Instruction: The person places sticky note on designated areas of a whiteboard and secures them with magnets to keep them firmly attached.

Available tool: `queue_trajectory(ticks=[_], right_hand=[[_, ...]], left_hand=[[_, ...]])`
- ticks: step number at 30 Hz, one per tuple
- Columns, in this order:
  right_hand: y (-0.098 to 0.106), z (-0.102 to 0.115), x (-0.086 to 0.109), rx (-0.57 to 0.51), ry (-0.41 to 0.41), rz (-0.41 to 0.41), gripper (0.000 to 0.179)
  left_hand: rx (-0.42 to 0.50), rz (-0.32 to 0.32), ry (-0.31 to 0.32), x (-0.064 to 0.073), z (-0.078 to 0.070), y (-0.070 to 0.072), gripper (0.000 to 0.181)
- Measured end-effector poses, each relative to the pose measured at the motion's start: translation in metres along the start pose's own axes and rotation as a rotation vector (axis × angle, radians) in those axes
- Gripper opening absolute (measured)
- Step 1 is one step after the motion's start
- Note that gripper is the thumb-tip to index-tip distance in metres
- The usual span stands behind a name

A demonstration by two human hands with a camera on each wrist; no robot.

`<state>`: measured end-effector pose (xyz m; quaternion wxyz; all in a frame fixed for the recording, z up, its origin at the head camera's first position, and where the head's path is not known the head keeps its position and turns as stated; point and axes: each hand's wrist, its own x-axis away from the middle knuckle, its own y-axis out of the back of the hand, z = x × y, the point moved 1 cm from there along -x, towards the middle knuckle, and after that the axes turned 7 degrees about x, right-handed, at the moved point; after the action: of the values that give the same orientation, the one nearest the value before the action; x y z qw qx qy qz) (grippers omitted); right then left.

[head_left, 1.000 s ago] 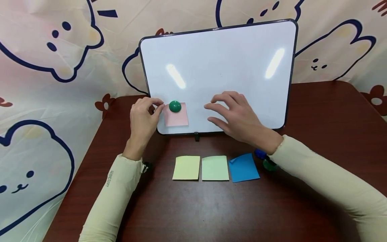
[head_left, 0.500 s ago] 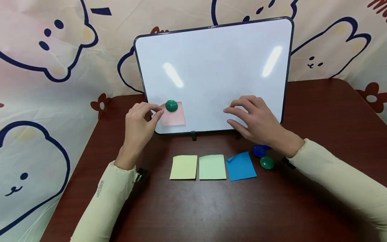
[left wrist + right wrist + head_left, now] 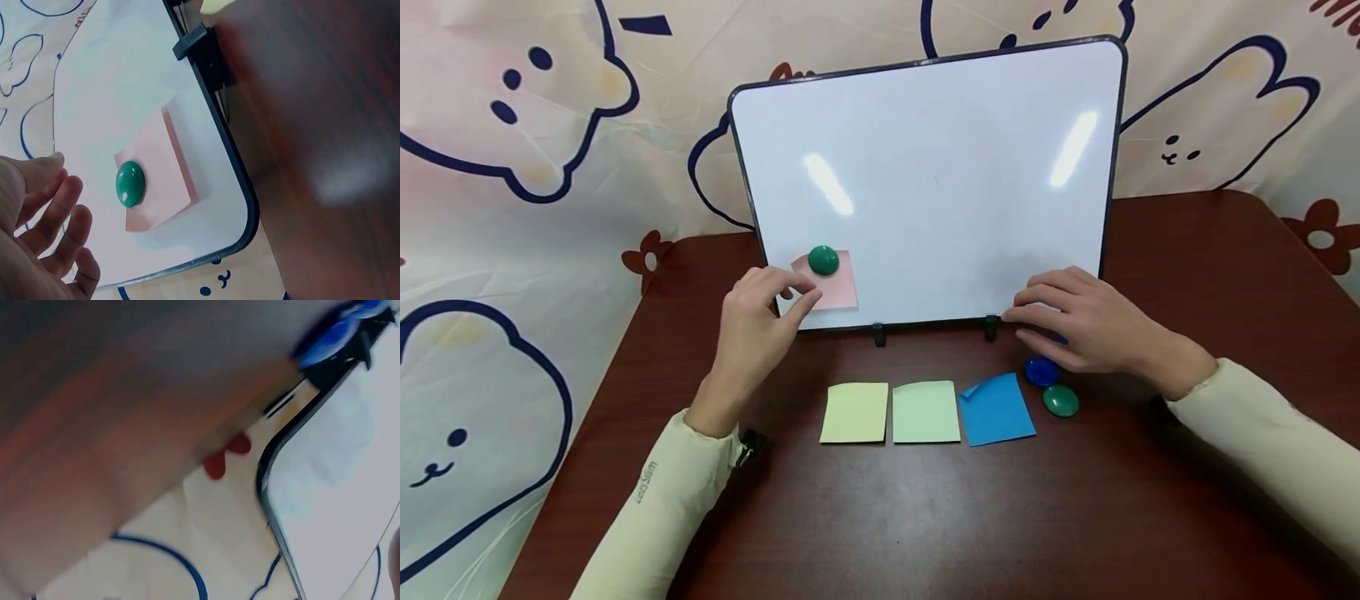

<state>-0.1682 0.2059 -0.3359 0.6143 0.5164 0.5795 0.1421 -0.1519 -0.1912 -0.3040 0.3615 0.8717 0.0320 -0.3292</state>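
A pink sticky note (image 3: 842,293) clings to the lower left of the whiteboard (image 3: 940,167) under a round green magnet (image 3: 823,260). My left hand (image 3: 752,329) hovers before the note, thumb and forefinger close together with nothing between them. In the left wrist view the loosely bent fingers are apart from the magnet (image 3: 130,184). At the board's lower right corner my right hand (image 3: 1093,325) hangs over blue magnets (image 3: 1041,372), fingers spread and holding nothing. Another green magnet (image 3: 1061,401) lies beside them. The right wrist view shows blue magnets (image 3: 331,340) near the board's edge.
A yellow note (image 3: 854,413), a light green note (image 3: 926,412) and a blue note (image 3: 997,410) with a curled corner lie in a row on the dark table (image 3: 895,517). Black clips (image 3: 880,335) hold the board's bottom edge. A patterned cloth (image 3: 587,275) hangs behind.
My right hand has moved right and down, from before the board to the blue magnets. My left hand has dropped slightly, now overlapping the pink note's lower left. The view has shifted slightly.
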Motion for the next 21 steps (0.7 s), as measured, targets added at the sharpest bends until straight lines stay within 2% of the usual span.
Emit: queue_trajectory(ticks=[4, 8, 11, 13, 16, 21], right_hand=[[0.003, -0.004, 0.013, -0.023, -0.017, 0.035, 0.044], [0.007, -0.009, 0.027, -0.068, -0.071, 0.072, 0.044], [0.01, -0.013, 0.036, -0.096, -0.107, 0.133, 0.032], [0.012, -0.014, 0.041, -0.113, -0.134, 0.194, 0.027], [0.014, -0.016, 0.046, -0.126, -0.185, 0.286, 0.038], [0.02, -0.017, 0.052, -0.18, -0.321, 0.369, 0.039]], left_hand=[[-0.008, 0.062, -0.026, 0.004, -0.001, -0.004, 0.013], [-0.024, 0.155, -0.051, 0.01, 0.0, -0.007, 0.012], [-0.043, 0.224, -0.082, 0.015, 0.002, -0.007, 0.012], [-0.061, 0.253, -0.118, 0.018, 0.004, -0.007, 0.014], [-0.109, 0.276, -0.192, 0.022, 0.007, -0.005, 0.017], [-0.178, 0.285, -0.332, 0.027, 0.01, -0.004, 0.018]])
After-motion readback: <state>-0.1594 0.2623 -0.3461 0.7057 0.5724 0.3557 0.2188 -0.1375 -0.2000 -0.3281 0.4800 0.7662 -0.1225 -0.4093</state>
